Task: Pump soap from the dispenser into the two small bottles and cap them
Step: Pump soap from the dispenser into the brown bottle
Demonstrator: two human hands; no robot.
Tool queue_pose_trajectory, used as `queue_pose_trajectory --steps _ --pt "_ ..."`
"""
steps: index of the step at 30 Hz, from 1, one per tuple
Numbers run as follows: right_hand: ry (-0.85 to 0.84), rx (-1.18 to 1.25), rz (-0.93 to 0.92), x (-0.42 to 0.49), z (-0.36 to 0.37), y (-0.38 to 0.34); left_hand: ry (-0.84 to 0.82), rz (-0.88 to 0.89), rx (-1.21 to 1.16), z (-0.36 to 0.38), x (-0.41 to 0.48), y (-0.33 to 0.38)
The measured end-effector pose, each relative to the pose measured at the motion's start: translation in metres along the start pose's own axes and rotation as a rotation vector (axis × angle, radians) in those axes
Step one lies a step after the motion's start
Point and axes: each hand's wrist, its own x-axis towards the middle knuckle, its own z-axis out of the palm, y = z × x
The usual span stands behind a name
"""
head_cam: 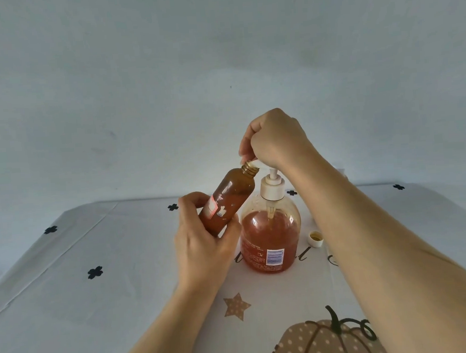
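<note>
At the near edge of the tablecloth [97, 309], a printed pumpkin [320, 344] is cut off by the frame. Mid-table, the left hand [200, 244] wraps fingers and thumb round an uncapped small amber bottle [228, 201], tilted with its mouth at the nozzle; its fill level is hard to judge. Beside it stands the clear soap dispenser [270, 237], roughly two-thirds full of orange soap. A white cap [315, 238] lies open side up just right of it. The right hand [276, 137] curls over the pump head [253, 163], hiding all but its tip.
</note>
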Motion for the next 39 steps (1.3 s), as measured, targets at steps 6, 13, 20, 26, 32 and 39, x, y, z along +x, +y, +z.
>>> queue_pose_trajectory --steps 6,13,20,26,32,39 --pt "-0.042 -0.022 0.018 0.000 -0.002 -0.001 0.009 0.031 -0.002 0.001 0.000 -0.004" --pt "-0.114 -0.081 0.017 0.000 -0.001 -0.004 0.021 0.087 -0.013 0.000 0.001 -0.002" --pt "-0.156 -0.121 0.020 -0.001 0.002 -0.001 -0.004 0.054 -0.064 -0.002 0.001 -0.003" --pt "-0.138 -0.095 0.055 -0.005 0.006 0.001 -0.011 0.006 -0.035 -0.002 0.001 -0.005" --pt "-0.075 0.007 0.046 -0.009 -0.002 -0.004 -0.032 0.034 -0.045 0.000 0.001 0.001" --pt "-0.030 0.021 0.018 -0.013 -0.007 -0.007 -0.039 0.047 -0.045 0.000 0.002 0.001"
